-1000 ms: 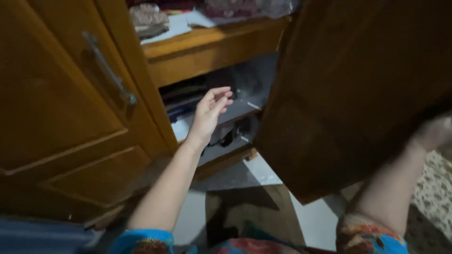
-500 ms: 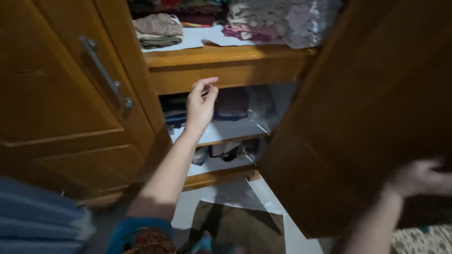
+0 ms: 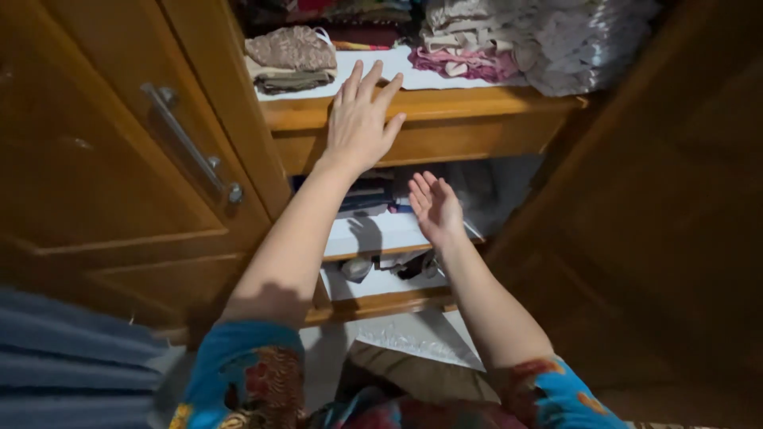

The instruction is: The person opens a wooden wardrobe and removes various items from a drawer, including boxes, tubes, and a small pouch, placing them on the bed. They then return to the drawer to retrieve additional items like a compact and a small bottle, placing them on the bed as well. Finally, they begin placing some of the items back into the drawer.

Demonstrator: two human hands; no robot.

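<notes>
I look into an open wooden wardrobe. My left hand (image 3: 362, 119) lies flat with fingers spread on the front edge of a wooden shelf (image 3: 477, 107), holding nothing. My right hand (image 3: 434, 206) hovers open, palm up, in front of the lower shelf (image 3: 380, 234), which holds dark folded items. On the upper shelf sit a small brown folded cloth pile (image 3: 290, 57) just left of my left fingertips and a larger stack of pink and grey folded clothes (image 3: 517, 48) to the right.
The closed left wardrobe door (image 3: 103, 159) carries a metal bar handle (image 3: 195, 147). The open right door (image 3: 668, 238) stands at the right. The bottom shelf (image 3: 381, 278) holds small dark things. White paper (image 3: 413, 338) lies on the floor below. A blue-grey cloth (image 3: 56, 365) fills the lower left corner.
My left hand rose from in front of the lower shelf and came to rest on the upper shelf's edge. My right hand left the open door and moved in before the lower shelf.
</notes>
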